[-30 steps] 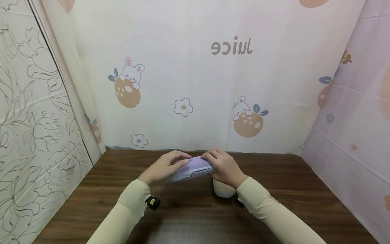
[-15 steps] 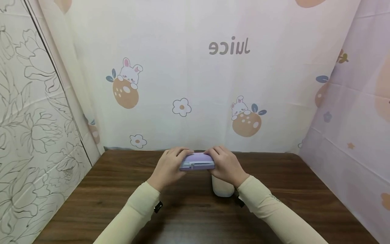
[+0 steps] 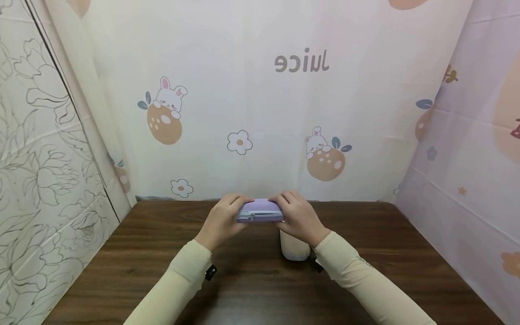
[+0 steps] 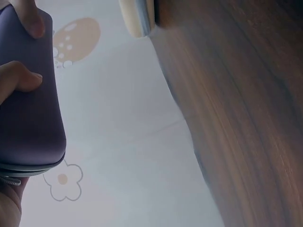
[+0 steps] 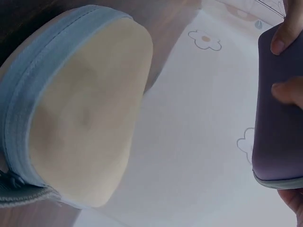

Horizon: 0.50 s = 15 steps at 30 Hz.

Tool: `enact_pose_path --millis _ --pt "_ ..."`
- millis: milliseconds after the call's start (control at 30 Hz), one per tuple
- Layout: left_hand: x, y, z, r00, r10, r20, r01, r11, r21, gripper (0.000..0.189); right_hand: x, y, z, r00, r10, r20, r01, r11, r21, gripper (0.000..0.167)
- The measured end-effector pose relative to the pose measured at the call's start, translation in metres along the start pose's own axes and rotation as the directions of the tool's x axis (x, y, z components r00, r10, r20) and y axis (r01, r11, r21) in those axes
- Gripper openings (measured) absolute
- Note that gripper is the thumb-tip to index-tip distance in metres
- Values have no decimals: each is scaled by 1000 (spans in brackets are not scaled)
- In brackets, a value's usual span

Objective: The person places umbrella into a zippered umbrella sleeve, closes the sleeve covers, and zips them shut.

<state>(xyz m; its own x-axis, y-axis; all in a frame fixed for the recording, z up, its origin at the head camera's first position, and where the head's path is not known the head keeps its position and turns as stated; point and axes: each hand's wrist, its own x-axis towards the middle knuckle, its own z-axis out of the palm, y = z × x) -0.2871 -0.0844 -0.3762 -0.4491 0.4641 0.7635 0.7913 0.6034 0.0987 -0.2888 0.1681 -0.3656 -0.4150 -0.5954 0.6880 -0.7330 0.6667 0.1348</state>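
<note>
Both hands hold a purple zip-up case (image 3: 261,206) level above the table, its zipper side towards me. My left hand (image 3: 221,221) grips the left end, with the thumb on the top face. The right end is gripped by my right hand (image 3: 299,219), its thumb also on top. A zip pull sits left of centre, and a dark slit runs to the right of it. Behind my right wrist stands a cream zip-up case (image 3: 295,248), partly hidden by that hand. The right wrist view shows its pale blue zipper band (image 5: 42,71) and rounded cream face.
The dark wooden table (image 3: 252,289) reaches back to a white printed curtain (image 3: 243,90). Curtains also hang along the left and right sides. The cream case is close to my right forearm.
The purple case was tilted, left end lower, and now lies level. My left hand has shifted from its upper left side to a grip on the left end. The cream case stays put.
</note>
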Motion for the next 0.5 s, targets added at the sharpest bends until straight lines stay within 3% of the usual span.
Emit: enact_pose_path --millis 200,500 --pt "-3 -3 1 1000 -4 3 4 1000 4 49 2 -8 0 1000 -20 -7 20 999 41 52" --pt "0 -1 2 1000 -24 -9 24 1000 17 47 11 -31 1 994 -62 -90 68 996 63 54"
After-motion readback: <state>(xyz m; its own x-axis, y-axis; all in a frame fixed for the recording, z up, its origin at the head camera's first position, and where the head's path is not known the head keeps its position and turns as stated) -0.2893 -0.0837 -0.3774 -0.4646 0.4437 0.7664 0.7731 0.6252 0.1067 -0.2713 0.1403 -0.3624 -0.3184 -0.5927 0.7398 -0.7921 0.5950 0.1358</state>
